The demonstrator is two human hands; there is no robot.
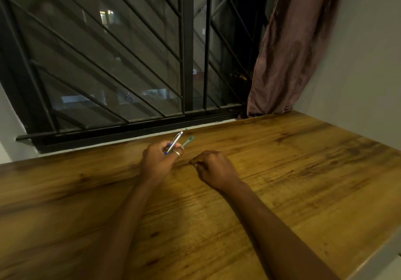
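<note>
My left hand [159, 159] holds two pens above the wooden table [282, 171]. One is a silver pen with blue trim [175, 142], pointing up and away. The other is a green pen [188, 141] just to its right, mostly hidden behind my fingers. A ring sits on one finger of that hand. To the right, my right hand [213, 169] rests on the table with its fingers curled under; whether it holds anything small is hidden.
A barred window [130, 62] runs along the table's far edge, with a black sill rail. A brownish curtain [288, 51] hangs at the back right, touching the tabletop. A grey wall stands on the right; the table's right edge runs along it.
</note>
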